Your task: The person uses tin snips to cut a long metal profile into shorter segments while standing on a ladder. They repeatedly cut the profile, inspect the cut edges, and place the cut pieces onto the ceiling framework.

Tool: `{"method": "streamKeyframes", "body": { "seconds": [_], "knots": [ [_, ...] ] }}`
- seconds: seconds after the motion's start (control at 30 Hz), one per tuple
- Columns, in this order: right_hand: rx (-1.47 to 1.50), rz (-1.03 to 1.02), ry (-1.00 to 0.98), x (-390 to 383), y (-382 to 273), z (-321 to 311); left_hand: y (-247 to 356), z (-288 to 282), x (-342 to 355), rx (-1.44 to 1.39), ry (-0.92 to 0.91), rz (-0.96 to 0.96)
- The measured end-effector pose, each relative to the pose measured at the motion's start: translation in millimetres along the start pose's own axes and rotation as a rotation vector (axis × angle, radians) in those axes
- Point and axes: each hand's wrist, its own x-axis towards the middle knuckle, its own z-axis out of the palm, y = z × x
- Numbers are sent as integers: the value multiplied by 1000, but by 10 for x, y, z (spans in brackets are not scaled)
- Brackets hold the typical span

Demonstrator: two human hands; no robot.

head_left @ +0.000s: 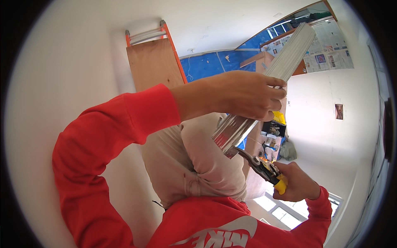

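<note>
My left hand [252, 97] is wrapped over a long, silvery, ribbed metal channel [291, 51], which slants from the upper right down toward my lap. Whether it is one piece or several nested together, I cannot tell. My right hand [300, 182] grips tin snips [262, 170] with yellow-and-black handles. The dark jaws of the snips are at the lower end of the metal channel, against its corner; how far they are parted is too small to tell. Below the channel are my legs in beige trousers [198, 144].
An orange ladder [175, 56] with a wooden board [151, 62] against it stands at the left. Blue sheeting [202, 66] covers the floor ahead. Behind my right hand, a wooden bench holds a black-and-yellow toolbox [273, 127] and loose tools. Newspaper sheets [331, 45] hang at the far right.
</note>
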Motion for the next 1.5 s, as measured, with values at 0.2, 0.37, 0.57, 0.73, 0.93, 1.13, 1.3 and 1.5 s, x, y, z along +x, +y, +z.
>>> {"method": "streamKeyframes", "body": {
  "seconds": [0.2, 0.37, 0.57, 0.73, 0.93, 1.13, 1.3, 1.5],
  "knots": [
    [2, -76, -124, -50, 189, -217, -88, -155, 152, 115, -11, -40],
    [177, 23, 84, -79, 560, 71, -261, -343, 112, 254, -234, -177],
    [706, -253, 388, 258, 696, 871, -408, -478, 17, 135, -194, -378],
    [583, -330, 564, 406, 558, 1168, -350, -549, 116, 108, -179, -415],
    [667, -123, 549, 379, 444, 1186, -367, -634, 118, 117, -218, -492],
    [646, -225, 612, 405, 414, 1148, -256, -635, 156, 57, -259, -487],
    [595, -263, 605, 473, 432, 1097, -204, -640, 203, 35, -245, -490],
    [645, -244, 538, 466, 417, 1059, -219, -644, 209, 2, -255, -505]
  ]
}}
